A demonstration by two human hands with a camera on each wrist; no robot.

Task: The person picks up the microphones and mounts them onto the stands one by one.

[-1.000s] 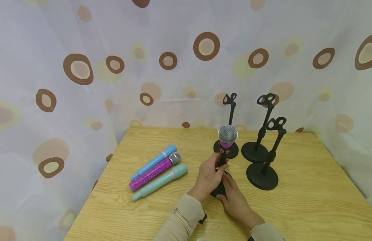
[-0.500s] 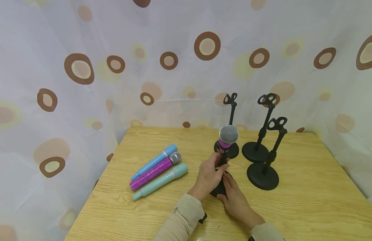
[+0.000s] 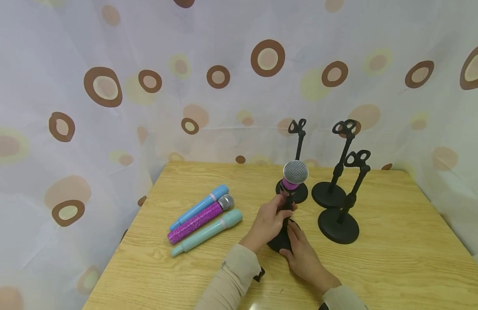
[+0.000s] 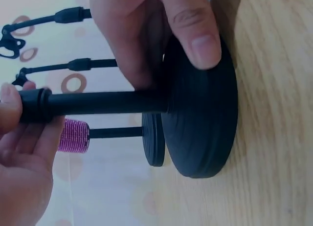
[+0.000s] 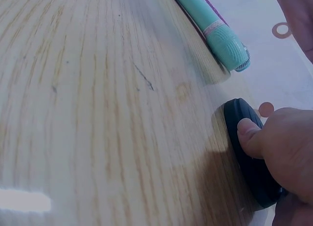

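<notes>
A black round-based microphone stand [image 3: 279,242] is between both hands, with a glittery purple microphone [image 3: 296,173] with a silver mesh head at its top. My left hand [image 3: 265,221] grips the upper post; in the left wrist view its fingers curl round the collar [image 4: 35,106]. My right hand [image 3: 304,258] holds the base by its edge, thumb on the rim [image 5: 252,160] in the right wrist view. The clip is mostly hidden behind the left hand. Whether the base rests fully on the table cannot be told.
Three more black stands with bare clips, a back one [image 3: 299,196], a middle one [image 3: 328,194] and a front one [image 3: 338,226], stand behind and right. Blue [image 3: 200,207], purple [image 3: 196,221] and mint [image 3: 208,232] microphones lie at left on the wooden table [image 3: 146,275].
My left hand and the held stand's base have shifted slightly left over the table. Both hands keep their grip. The other stands and the lying microphones stay in place.
</notes>
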